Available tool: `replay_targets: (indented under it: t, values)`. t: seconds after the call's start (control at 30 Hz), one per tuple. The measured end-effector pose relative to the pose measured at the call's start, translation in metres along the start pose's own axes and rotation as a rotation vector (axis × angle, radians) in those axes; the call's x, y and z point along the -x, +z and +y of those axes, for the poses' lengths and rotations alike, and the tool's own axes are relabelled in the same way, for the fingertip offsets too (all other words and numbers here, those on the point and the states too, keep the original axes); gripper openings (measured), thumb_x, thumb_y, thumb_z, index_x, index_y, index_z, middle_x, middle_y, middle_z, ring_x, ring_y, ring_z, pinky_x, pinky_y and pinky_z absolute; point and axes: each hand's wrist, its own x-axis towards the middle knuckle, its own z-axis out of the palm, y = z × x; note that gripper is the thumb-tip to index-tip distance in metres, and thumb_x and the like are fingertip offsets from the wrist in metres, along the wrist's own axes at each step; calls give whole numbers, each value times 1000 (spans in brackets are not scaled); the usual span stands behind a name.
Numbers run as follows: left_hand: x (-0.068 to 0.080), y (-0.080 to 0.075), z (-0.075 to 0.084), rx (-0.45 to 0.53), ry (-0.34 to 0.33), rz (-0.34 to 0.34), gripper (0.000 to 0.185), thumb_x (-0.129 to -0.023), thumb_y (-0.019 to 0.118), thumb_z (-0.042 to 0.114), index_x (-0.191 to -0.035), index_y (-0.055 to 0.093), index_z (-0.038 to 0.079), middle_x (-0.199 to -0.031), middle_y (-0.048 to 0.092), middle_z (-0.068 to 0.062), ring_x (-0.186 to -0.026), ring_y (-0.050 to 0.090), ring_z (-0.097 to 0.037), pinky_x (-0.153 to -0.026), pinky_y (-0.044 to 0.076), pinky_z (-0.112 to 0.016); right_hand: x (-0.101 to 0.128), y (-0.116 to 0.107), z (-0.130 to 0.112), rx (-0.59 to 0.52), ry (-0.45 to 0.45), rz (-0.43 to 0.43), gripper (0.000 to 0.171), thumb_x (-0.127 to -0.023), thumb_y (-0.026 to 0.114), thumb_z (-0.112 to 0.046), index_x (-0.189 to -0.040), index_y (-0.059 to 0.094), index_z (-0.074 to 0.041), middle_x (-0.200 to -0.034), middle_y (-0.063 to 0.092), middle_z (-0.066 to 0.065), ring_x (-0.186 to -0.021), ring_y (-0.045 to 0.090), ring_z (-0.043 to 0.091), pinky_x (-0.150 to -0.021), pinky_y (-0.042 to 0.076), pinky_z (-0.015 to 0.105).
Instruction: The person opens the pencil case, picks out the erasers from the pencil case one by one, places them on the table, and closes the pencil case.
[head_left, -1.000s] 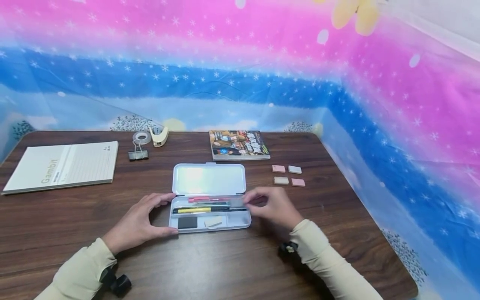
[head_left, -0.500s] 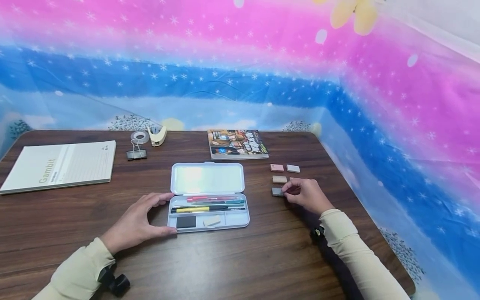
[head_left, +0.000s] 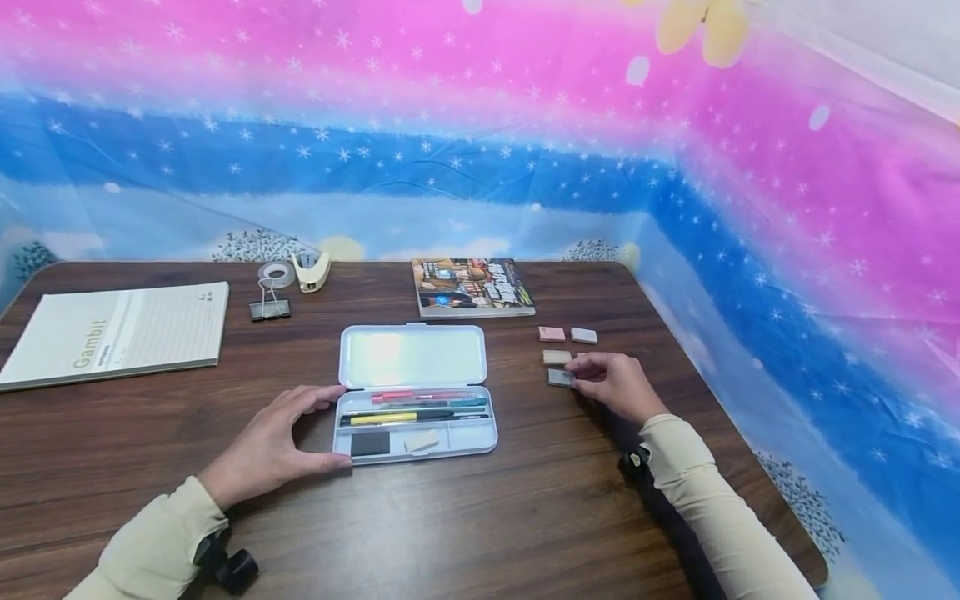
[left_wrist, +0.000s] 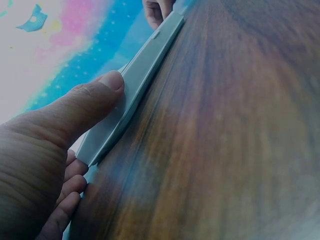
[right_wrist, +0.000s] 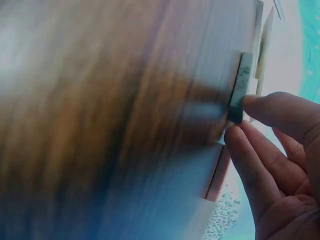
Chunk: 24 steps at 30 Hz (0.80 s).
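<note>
1. The pencil case (head_left: pixel 415 433) lay open near the middle of the wooden table (head_left: pixel 480 533), its lid (head_left: pixel 412 356) folded flat on the far side of the tray.
2. The left hand (head_left: pixel 270 446) rested against the left end of the case; in the left wrist view the thumb (left_wrist: pixel 90 102) pressed on the case's edge, with the other fingers loosely curled below it, so the hand bracketed the case rather than closing round it.
3. The right hand (head_left: pixel 617 385) lay to the right of the case and pinched a small grey eraser (head_left: pixel 558 377) by its end, with the eraser on the table.
4. Just beyond that eraser, on the same side of the case, lay a beige eraser (head_left: pixel 557 357), a pink eraser (head_left: pixel 552 333) and a pale grey eraser (head_left: pixel 583 335).
5. Inside the case lay pens (head_left: pixel 412 408), a black block (head_left: pixel 371 442) and a white eraser (head_left: pixel 422 441).
</note>
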Motion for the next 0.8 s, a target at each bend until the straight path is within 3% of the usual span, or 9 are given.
replay_targets:
  t: [0.13, 0.27, 0.53, 0.67, 0.8]
  values:
    - [2, -1, 0, 2, -3, -6, 92, -77, 94, 50, -149, 57, 7, -138, 62, -15, -128, 54, -38, -106, 43, -65, 2, 3, -19, -7, -32, 54, 20, -92, 82, -4, -111, 81, -11, -105, 79, 4, -92, 76, 18, -77, 62, 33]
    - [2, -1, 0, 8, -2, -8, 92, -77, 94, 49, -150, 56, 7, -140, 61, -16, -129, 54, -38, -105, 43, -66, 3, 15, -57, -81, -113, 57, 20, -90, 82, -1, -109, 82, -8, -106, 79, 3, -93, 75, 17, -80, 62, 33]
    - [3, -2, -2, 5, -6, -9, 91, -78, 94, 48, -150, 56, 7, -140, 61, -16, -129, 54, -38, -105, 43, -65, 3, 66, -145, -266, -262, -187, 18, -93, 79, -1, -110, 80, -5, -108, 79, 7, -95, 73, 11, -83, 61, 28]
    - [4, -3, -3, 17, -23, -16, 91, -78, 94, 48, -150, 56, 7, -140, 61, -16, -129, 53, -39, -106, 43, -67, 1, 92, -178, -254, -333, -318, 19, -94, 80, -4, -112, 81, -9, -111, 79, 4, -97, 72, 4, -85, 59, 23]
    - [3, -3, -2, 22, -21, -21, 90, -79, 93, 48, -150, 55, 7, -140, 60, -16, -130, 53, -39, -106, 43, -67, -2, 114, -197, -184, -381, -387, 19, -95, 80, -6, -113, 81, -11, -110, 78, 0, -95, 70, -2, -85, 56, 16]
